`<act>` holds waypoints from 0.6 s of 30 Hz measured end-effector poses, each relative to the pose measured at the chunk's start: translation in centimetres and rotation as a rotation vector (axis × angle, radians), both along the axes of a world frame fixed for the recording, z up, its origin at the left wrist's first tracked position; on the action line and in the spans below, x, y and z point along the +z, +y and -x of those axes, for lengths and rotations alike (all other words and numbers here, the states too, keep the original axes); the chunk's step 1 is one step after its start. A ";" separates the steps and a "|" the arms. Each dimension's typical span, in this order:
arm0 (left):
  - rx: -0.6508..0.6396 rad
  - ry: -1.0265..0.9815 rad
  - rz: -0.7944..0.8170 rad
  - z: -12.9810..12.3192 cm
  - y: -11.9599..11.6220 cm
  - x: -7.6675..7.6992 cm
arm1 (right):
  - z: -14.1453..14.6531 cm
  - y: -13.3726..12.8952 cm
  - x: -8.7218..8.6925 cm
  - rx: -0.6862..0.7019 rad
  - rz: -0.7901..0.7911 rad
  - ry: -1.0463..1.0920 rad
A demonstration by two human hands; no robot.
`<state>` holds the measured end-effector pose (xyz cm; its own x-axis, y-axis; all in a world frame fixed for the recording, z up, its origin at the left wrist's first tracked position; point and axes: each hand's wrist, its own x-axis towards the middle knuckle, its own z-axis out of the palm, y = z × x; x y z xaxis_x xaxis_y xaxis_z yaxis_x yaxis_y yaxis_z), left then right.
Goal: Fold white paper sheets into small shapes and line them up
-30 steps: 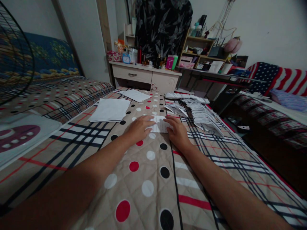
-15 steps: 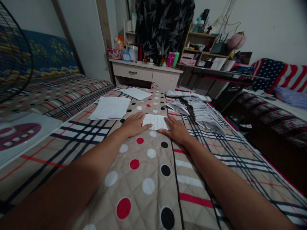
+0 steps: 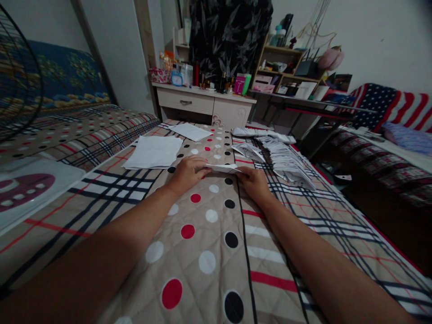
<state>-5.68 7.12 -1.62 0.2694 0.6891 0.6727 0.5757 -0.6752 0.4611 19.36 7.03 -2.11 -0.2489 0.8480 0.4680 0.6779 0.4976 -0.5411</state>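
Seemingly folded paper [image 3: 222, 169] between hands [image 3: 186, 175] [image 3: 255, 183]

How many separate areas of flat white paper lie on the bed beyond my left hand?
2. The nearer paper lies ahead and to the left of your left hand; the farther paper lies beyond and right of it, towards the dresser. Sheets underneath may be hidden.

On our left we see a wire fan guard [image 3: 41, 81] in front of a blue printed panel [image 3: 67, 76]. Ahead, a pale dresser [image 3: 199, 104] bears a blue clock [image 3: 176, 78], a magenta box [image 3: 239, 83] and a green tube [image 3: 246, 84]; to our right we see a wooden shelf unit [image 3: 284, 49] and a stars-and-stripes cloth [image 3: 371, 104].
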 end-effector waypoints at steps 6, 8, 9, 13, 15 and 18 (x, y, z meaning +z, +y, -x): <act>0.074 -0.218 0.166 -0.9 -0.7 0.6 | -0.2 0.4 -0.5 0.039 0.115 0.209; 0.053 -0.239 0.207 -1.0 -0.7 0.6 | -0.2 0.4 -0.5 0.042 0.115 0.217; 0.049 -0.250 0.221 -1.0 -0.7 0.7 | -0.1 0.4 -0.5 0.043 0.115 0.223; 0.037 -0.191 0.136 -0.8 -1.0 0.8 | -0.1 0.4 -0.6 0.033 0.068 0.262; -0.043 -0.022 -0.016 -0.8 -1.3 1.0 | -0.2 0.5 -0.7 0.010 -0.009 0.283; -0.193 0.290 -0.222 -1.0 -1.9 1.2 | -0.4 0.6 -0.8 -0.053 -0.115 0.266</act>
